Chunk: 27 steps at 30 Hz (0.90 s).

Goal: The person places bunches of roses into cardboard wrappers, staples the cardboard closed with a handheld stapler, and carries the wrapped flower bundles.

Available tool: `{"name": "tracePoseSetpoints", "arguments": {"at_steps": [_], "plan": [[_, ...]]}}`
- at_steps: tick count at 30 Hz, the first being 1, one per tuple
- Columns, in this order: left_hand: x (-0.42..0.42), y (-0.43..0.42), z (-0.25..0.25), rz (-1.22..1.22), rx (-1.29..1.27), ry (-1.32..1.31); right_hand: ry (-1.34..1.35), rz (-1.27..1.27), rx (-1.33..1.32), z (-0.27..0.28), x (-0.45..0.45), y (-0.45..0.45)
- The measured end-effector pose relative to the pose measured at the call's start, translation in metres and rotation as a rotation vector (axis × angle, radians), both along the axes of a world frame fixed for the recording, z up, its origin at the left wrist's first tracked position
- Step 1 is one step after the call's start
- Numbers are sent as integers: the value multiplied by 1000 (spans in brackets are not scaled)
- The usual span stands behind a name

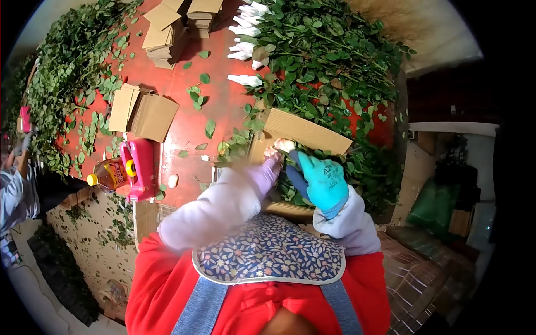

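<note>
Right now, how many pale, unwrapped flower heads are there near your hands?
2: one pale flower head at the left hand, another beside the right hand. Others may be hidden among leaves.

Red table [181, 131]: one. Gloved hands at near edge: two, one lilac-gloved left hand [265, 177], one teal-gloved right hand [325, 181]. Pale pink flower heads [285, 145] there: two visible. White tapered wrapped buds [244, 80], far edge: at least five, overlapping. Green leafy stem heaps: two, left edge [72, 84], right edge [335, 67]. Brown rectangular cardboard piles: three, two far edge [162, 42], one toward left edge [155, 117]. Amber-liquid plastic bottle [113, 173], near-left corner: one. Bright-pink plastic tool [146, 170] beside it: one.
</note>
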State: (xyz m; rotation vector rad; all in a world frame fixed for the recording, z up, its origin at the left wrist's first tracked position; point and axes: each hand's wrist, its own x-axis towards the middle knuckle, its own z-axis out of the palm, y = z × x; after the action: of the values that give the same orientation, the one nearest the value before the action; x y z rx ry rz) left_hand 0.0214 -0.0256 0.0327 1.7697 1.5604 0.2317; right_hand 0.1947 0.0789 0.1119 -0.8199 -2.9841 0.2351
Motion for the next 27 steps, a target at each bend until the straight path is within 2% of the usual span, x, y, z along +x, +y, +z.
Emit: {"name": "tracePoseSetpoints", "arguments": {"at_steps": [2,3,6,9,12,14,18,20,22,23,24,26,27], "plan": [[-5,11,20,-142,-33,54,105,-28,57,2,-10,-1],[-5,13,8,-245,-74,80,96,-14,63,-7,-11,1],[4,8,6,-273,-111,221,59,-23,98,-32,-4,2],[1,1,15,-69,29,83,-17,-75,33,-42,1,3],[5,-2,-2,-48,143,79,-7,-38,-6,-51,11,7],[1,4,14,-75,36,105,37,34,-14,-35,15,7],[1,11,10,10,-170,-13,-221,222,-117,-28,47,14],[2,9,-2,56,-187,-98,-247,274,-152,-14,45,20],[1,6,-7,78,-164,-153,50,299,-97,3,31,24],[0,4,-4,27,-66,-81,129,254,-190,13,22,24],[0,4,-1,-2,-16,-43,135,248,-186,7,23,23],[-2,4,12,-58,43,3,191,-8,-298,-17,23,22],[-4,5,17,-80,54,8,155,-31,-220,-22,17,19]]}}
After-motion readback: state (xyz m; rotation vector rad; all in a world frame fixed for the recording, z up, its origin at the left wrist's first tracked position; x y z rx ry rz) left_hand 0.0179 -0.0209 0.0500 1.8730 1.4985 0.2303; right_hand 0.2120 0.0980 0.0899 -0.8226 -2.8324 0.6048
